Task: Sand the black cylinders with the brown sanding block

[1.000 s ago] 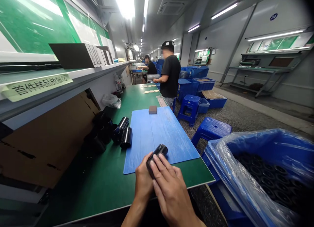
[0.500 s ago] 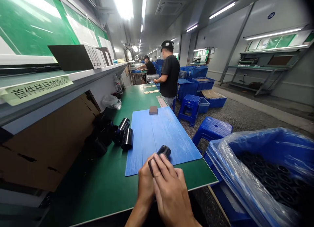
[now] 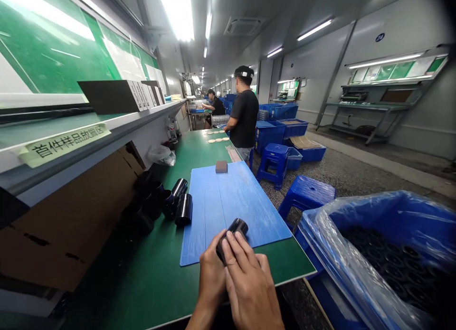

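Both my hands hold one glossy black cylinder (image 3: 235, 227) just above the near edge of a blue mat (image 3: 228, 202) on the green bench (image 3: 149, 273). My left hand (image 3: 211, 275) wraps the cylinder's near end from the left. My right hand (image 3: 249, 285) lies over its top, fingers pressed along it. Only the cylinder's far end shows past my fingers. Several more black cylinders (image 3: 178, 202) lie on the bench to the left of the mat.
A small brown block (image 3: 221, 166) sits at the mat's far end. A blue bin lined with plastic (image 3: 384, 254) holds many black parts at my right. Blue stools (image 3: 306, 192) stand in the aisle. A person in a black shirt (image 3: 245, 114) works farther along the bench.
The view has tipped down slightly. My hands keep the same hold on the cylinder, with my right fingers shifted a little along it.
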